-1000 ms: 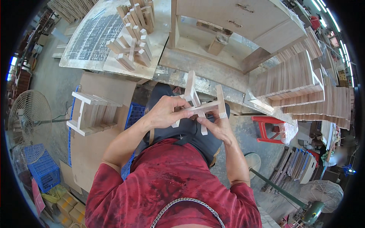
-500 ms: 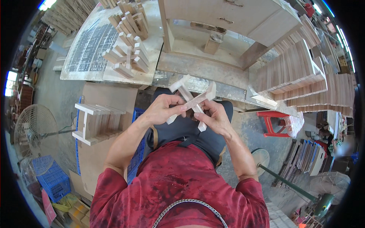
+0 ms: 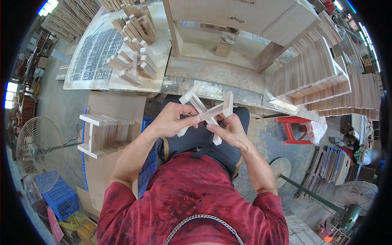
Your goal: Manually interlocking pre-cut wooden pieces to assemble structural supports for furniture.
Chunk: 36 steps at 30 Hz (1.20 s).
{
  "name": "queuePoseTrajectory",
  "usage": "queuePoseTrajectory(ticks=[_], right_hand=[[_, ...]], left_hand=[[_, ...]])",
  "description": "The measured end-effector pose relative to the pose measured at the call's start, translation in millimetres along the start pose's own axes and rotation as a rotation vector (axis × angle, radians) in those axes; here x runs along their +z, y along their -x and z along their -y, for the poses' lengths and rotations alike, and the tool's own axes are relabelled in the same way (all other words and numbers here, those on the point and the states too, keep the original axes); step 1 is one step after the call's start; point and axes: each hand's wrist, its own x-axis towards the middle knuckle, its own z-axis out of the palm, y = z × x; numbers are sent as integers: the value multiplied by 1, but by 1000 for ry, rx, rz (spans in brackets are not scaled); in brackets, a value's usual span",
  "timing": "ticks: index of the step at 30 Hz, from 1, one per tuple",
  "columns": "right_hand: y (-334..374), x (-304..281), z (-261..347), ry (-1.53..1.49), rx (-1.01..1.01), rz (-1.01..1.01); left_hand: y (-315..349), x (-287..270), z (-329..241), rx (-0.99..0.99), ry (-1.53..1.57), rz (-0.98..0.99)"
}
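Note:
Over my lap, two pale wooden pieces with short end bars cross each other in an X. My left hand (image 3: 173,119) pinches one wooden piece (image 3: 214,111) between thumb and fingers; its far end bar rises at the upper right. My right hand (image 3: 230,130) is closed on the other wooden piece (image 3: 198,103), which slants from upper left to lower right. Fingers hide part of where the pieces meet, so I cannot tell whether they are joined. A stack of similar H-shaped wooden frames (image 3: 107,136) stands on a board to my left.
Ahead is a worktable (image 3: 212,79) with a wooden box-like stand (image 3: 228,20). Upright wooden sticks (image 3: 132,61) are grouped at its left, and rows of wooden frames (image 3: 308,77) at its right. A red stool (image 3: 292,130), a fan (image 3: 41,143) and a blue crate (image 3: 59,196) stand around me.
The wooden pieces have turned slightly in my hands, and the right-hand end bar stands more upright. Both hands keep their grip in nearly the same place.

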Motion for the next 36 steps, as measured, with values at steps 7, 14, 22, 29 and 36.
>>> queuePoseTrajectory(ticks=[7,14,22,29,36], right_hand=[[-3,2,5,-25,-129,-14],[-3,4,15,-8,-11,30],[11,5,42,168,-162,3],[15,13,31,-31,-182,-103],[19,4,32,-55,-68,-30]], left_hand=[[4,4,6,12,31,-37],[2,0,0,171,-123,31],[12,17,-17,88,139,-95],[18,28,-20,75,258,-99],[23,36,-31,145,167,-189]])
